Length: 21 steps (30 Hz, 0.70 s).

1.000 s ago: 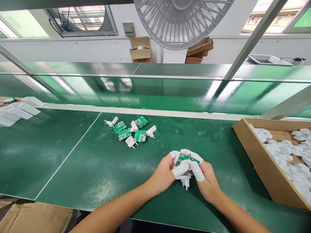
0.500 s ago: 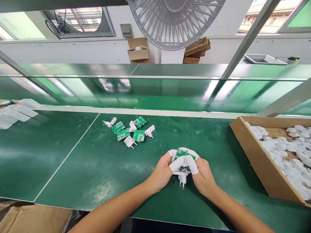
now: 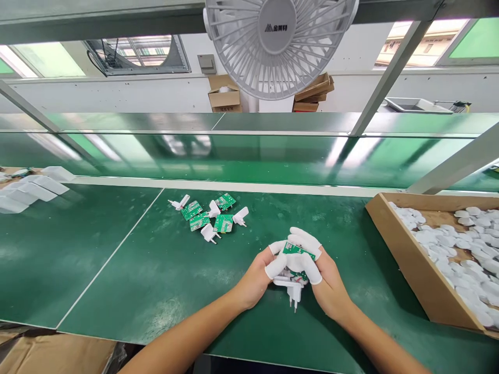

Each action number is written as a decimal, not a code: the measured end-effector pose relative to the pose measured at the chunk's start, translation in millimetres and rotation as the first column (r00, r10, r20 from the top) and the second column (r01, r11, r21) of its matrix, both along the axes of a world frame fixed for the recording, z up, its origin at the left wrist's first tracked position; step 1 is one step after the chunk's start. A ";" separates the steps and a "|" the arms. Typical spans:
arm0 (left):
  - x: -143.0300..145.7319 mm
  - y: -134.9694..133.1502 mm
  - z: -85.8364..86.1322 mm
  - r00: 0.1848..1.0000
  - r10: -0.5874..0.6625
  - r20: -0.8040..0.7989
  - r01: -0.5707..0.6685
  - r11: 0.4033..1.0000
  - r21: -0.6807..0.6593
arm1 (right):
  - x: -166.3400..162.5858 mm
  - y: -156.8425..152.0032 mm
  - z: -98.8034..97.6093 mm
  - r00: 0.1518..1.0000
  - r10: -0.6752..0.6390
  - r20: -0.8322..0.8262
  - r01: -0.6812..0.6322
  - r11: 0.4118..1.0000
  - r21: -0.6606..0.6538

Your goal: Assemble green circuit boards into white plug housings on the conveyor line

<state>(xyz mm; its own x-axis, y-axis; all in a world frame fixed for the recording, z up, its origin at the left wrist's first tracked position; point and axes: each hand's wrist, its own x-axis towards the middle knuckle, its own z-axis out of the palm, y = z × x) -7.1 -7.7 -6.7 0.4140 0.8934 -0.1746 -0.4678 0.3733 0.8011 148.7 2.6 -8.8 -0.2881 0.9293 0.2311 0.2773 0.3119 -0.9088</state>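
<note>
A green circuit board (image 3: 298, 251) sits in a white plug housing (image 3: 292, 288), lower centre.
The left hand (image 3: 253, 279) and right hand (image 3: 331, 291) pinch it between white-cotted fingers (image 3: 304, 240); loose boards (image 3: 191, 210) lie upper centre on the green desk (image 3: 117, 259), a cardboard tray (image 3: 393, 249) right.

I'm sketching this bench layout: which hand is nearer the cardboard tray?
Right hand: it sits left of the cardboard tray, apart from it. The left hand sits farther left.

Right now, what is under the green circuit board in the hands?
A white plug housing with two metal pins lies under the green circuit board. White finger cots on the left hand and right hand hide most of the board and the housing's inside.
</note>
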 end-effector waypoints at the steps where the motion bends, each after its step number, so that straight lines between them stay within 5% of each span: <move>1: -0.4 -0.3 1.7 0.999 -0.035 0.016 0.035 0.999 0.002 | 1.4 1.7 1.5 1.000 0.006 -0.009 -0.006 1.000 -0.008; 5: 0.1 -2.0 3.8 0.991 -0.124 -0.051 0.124 0.992 -0.002 | 3.1 3.7 8.1 0.988 0.132 -0.078 -0.142 0.980 -0.137; 11: 3.5 -5.5 -1.0 0.981 -0.055 -0.187 0.061 0.998 0.026 | -3.9 -2.6 9.9 0.948 0.229 -0.220 -0.282 0.925 -0.253; 21: 6.8 -5.1 -0.5 0.958 0.109 -0.267 -0.078 0.989 0.124 | -5.9 1.3 6.1 0.956 0.257 -0.138 -0.272 0.958 -0.097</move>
